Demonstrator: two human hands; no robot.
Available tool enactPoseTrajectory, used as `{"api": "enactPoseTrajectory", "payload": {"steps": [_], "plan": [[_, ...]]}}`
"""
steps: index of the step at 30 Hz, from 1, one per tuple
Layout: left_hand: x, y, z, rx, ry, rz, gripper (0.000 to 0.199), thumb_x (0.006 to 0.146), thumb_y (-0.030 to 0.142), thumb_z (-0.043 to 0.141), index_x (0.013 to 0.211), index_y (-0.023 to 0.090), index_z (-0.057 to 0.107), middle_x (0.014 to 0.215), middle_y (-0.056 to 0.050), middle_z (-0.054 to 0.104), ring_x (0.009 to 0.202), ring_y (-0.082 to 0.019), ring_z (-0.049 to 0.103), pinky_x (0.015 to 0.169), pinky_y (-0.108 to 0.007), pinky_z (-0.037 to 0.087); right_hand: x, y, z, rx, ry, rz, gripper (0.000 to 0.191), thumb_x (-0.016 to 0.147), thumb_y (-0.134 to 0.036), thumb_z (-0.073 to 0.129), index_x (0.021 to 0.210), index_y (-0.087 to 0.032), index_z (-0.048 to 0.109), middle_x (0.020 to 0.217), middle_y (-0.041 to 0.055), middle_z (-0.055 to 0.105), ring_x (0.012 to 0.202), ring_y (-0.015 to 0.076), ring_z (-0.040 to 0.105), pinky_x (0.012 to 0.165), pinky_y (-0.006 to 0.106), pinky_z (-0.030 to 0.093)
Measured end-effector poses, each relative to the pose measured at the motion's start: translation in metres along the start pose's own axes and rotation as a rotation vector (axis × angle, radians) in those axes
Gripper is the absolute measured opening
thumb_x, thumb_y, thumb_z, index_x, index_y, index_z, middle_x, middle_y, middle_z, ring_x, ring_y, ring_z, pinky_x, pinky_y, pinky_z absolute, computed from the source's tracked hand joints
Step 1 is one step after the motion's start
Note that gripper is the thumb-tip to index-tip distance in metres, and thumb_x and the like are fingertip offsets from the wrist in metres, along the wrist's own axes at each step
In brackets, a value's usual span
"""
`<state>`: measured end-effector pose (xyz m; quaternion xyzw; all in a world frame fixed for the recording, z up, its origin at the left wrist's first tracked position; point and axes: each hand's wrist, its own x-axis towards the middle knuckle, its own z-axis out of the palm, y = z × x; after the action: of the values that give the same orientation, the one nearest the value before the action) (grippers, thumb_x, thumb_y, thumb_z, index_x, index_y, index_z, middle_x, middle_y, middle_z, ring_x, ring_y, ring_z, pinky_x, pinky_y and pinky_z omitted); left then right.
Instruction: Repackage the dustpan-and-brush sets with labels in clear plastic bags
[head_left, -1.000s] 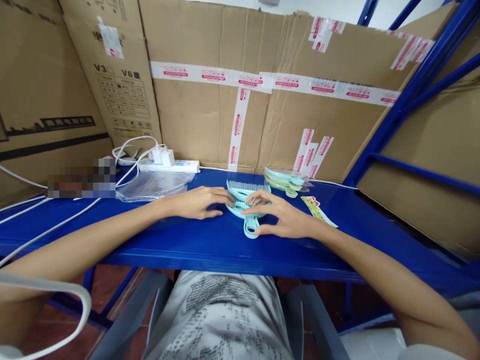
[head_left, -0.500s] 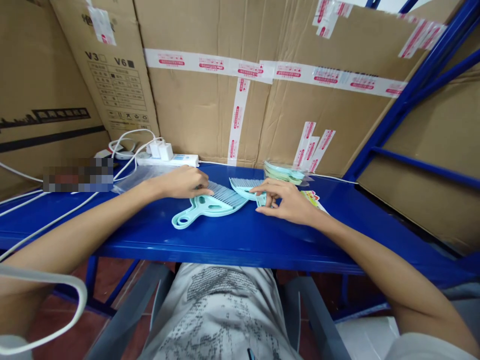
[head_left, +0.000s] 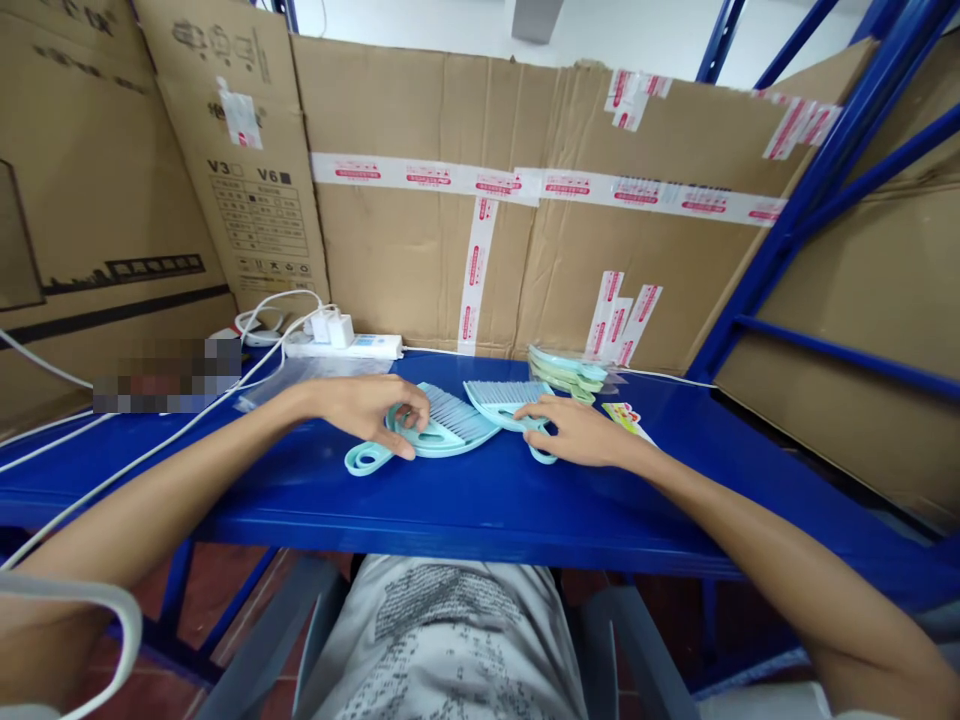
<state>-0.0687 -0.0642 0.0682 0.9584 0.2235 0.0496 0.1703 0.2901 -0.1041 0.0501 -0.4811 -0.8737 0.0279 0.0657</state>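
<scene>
Light-blue combs with ring handles lie on the blue table. The left comb group, which looks like more than one stacked, has its handle toward the lower left. My left hand rests over its handle end, thumb and fingers apart. A second comb lies to the right, overlapping the tip of the first, its handle toward the lower right. My right hand is at that handle, with fingers spread over it and the thumb below.
Behind my right hand is a clear bag of blue and green combs, with a colourful card beside it. A white power strip, cables and a plastic bag lie at the back left. Cardboard panels stand behind.
My left hand has moved down over the left combs' handle and its fingers have parted. The fingers of my right hand have loosened at the right comb's handle. The view has tilted up.
</scene>
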Motion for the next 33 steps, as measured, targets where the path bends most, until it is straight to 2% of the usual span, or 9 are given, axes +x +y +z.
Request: {"api": "enactPoseTrajectory", "payload": {"steps": [3, 8, 11, 14, 19, 22, 25, 29, 33], "plan": [[-0.001, 0.000, -0.001, -0.005, -0.015, -0.014, 0.039, 0.091, 0.052, 0.079, 0.114, 0.020, 0.076, 0.104, -0.006, 0.076, 0.085, -0.019, 0.068, 0.078, -0.027, 0.051, -0.001, 0.001, -0.002, 0.004, -0.017, -0.013, 0.041, 0.098, -0.036, 0.058, 0.134, -0.023, 0.073, 0.118, 0.0118, 0.072, 0.115, 0.0311, 0.068, 0.100, 0.041, 0.049], [-0.006, -0.002, -0.002, -0.054, -0.061, -0.037, 0.039, 0.095, 0.048, 0.076, 0.125, 0.022, 0.076, 0.110, -0.006, 0.078, 0.093, -0.020, 0.069, 0.085, -0.027, 0.051, 0.000, 0.003, -0.008, 0.012, -0.005, -0.021, 0.027, 0.096, -0.031, 0.061, 0.115, -0.021, 0.077, 0.101, 0.0095, 0.070, 0.098, 0.0279, 0.067, 0.090, 0.037, 0.047], [-0.008, -0.004, -0.002, -0.101, -0.083, 0.017, 0.032, 0.098, 0.043, 0.073, 0.124, 0.025, 0.078, 0.117, -0.007, 0.077, 0.098, -0.020, 0.068, 0.088, -0.026, 0.051, 0.002, 0.006, -0.006, 0.062, 0.019, -0.042, 0.024, 0.095, -0.035, 0.064, 0.111, -0.021, 0.076, 0.100, 0.0087, 0.071, 0.096, 0.0268, 0.065, 0.088, 0.035, 0.045], [-0.008, -0.003, -0.001, -0.113, -0.070, 0.031, 0.023, 0.096, 0.039, 0.075, 0.114, 0.025, 0.079, 0.110, -0.006, 0.076, 0.098, -0.021, 0.067, 0.088, -0.027, 0.050, 0.004, 0.011, -0.002, 0.102, 0.030, -0.046, 0.024, 0.094, -0.038, 0.067, 0.109, -0.021, 0.076, 0.100, 0.0082, 0.071, 0.095, 0.0258, 0.064, 0.086, 0.034, 0.044], [0.000, 0.000, 0.007, -0.092, 0.039, 0.033, 0.016, 0.091, 0.034, 0.076, 0.097, 0.019, 0.071, 0.099, -0.004, 0.069, 0.089, -0.019, 0.061, 0.082, -0.026, 0.047, 0.006, 0.015, -0.001, 0.204, 0.084, -0.020, 0.023, 0.089, -0.040, 0.073, 0.099, -0.020, 0.073, 0.088, 0.0022, 0.064, 0.078, 0.0190, 0.057, 0.073, 0.029, 0.038], [0.007, -0.002, 0.011, -0.090, 0.191, -0.008, 0.022, 0.091, 0.033, 0.072, 0.084, 0.019, 0.057, 0.085, 0.001, 0.058, 0.075, -0.014, 0.050, 0.071, -0.024, 0.041, 0.007, 0.015, -0.004, 0.318, 0.138, -0.014, 0.024, 0.088, -0.043, 0.073, 0.090, -0.021, 0.064, 0.075, -0.0038, 0.056, 0.065, 0.0139, 0.045, 0.065, 0.027, 0.032], [0.010, -0.004, 0.010, -0.134, 0.266, -0.043, 0.028, 0.090, 0.040, 0.073, 0.084, 0.019, 0.056, 0.080, 0.002, 0.055, 0.072, -0.014, 0.047, 0.068, -0.024, 0.039, 0.008, 0.014, -0.004, 0.429, 0.246, 0.000, 0.031, 0.092, -0.049, 0.070, 0.086, -0.021, 0.059, 0.069, -0.0060, 0.050, 0.058, 0.0121, 0.039, 0.060, 0.027, 0.029], [0.008, 0.000, 0.001, -0.200, 0.303, -0.101, 0.030, 0.093, 0.047, 0.071, 0.090, 0.018, 0.064, 0.084, 0.000, 0.064, 0.076, -0.016, 0.055, 0.070, -0.026, 0.043, 0.009, 0.012, -0.004, 0.584, 0.491, -0.029, 0.033, 0.096, -0.054, 0.067, 0.097, -0.021, 0.064, 0.084, -0.0002, 0.062, 0.066, 0.0141, 0.052, 0.061, 0.028, 0.041], [0.006, 0.004, -0.002, -0.050, 0.461, -0.052, 0.020, 0.092, 0.037, 0.069, 0.099, 0.018, 0.072, 0.099, -0.005, 0.074, 0.089, -0.020, 0.065, 0.081, -0.031, 0.050, 0.008, 0.008, -0.005, 0.774, 0.550, -0.057, 0.045, 0.092, -0.052, 0.074, 0.126, -0.024, 0.063, 0.112, 0.0073, 0.067, 0.086, 0.0203, 0.066, 0.066, 0.032, 0.057]]}}
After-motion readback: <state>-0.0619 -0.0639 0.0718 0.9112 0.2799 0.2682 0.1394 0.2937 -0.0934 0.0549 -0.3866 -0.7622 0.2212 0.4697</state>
